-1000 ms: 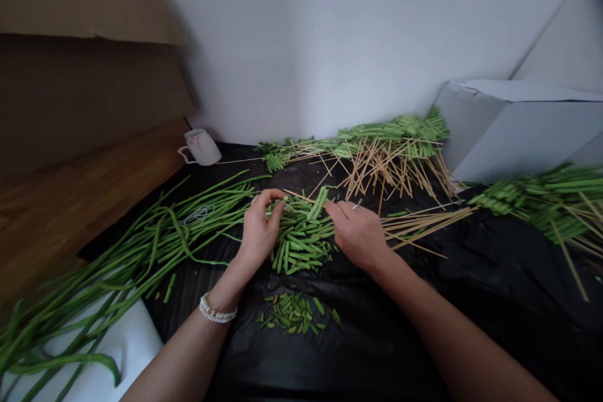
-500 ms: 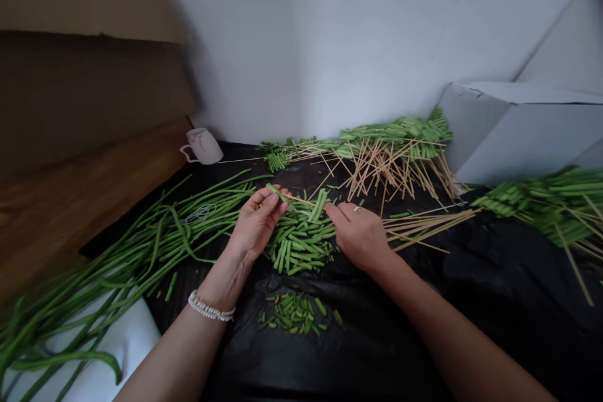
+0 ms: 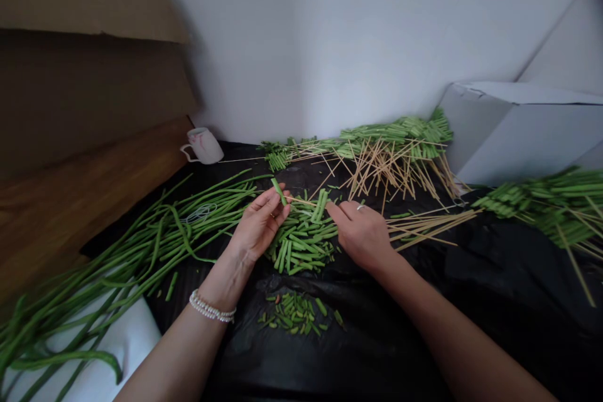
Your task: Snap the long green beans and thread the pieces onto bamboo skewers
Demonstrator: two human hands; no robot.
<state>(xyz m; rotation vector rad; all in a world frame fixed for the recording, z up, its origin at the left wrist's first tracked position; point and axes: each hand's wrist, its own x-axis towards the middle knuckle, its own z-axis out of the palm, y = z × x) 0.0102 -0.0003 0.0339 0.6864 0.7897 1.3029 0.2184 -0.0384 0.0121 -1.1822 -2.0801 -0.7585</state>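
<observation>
Between thumb and fingers, my left hand (image 3: 261,217) pinches a short piece of green bean (image 3: 278,190). My right hand (image 3: 362,231) is closed around a thin wooden skewer (image 3: 301,201), whose tip reaches the bean piece at my left fingers. A couple of cut bean pieces (image 3: 320,206) sit threaded crosswise on the skewer, close to my right fingertips. Below both hands lies a heap of cut bean pieces (image 3: 296,245). Whether the tip has pierced the held piece, I cannot tell.
Long whole beans (image 3: 160,239) spread at left, near a white mug (image 3: 204,145). Filled skewers (image 3: 396,138) are piled by the wall, more (image 3: 541,201) at right. Loose skewers (image 3: 428,226) lie beside my right hand. Small bean ends (image 3: 294,314) rest on black plastic sheeting (image 3: 377,352).
The bean piece in my left hand has turned more upright against the skewer tip. My right hand has shifted very slightly to the right.
</observation>
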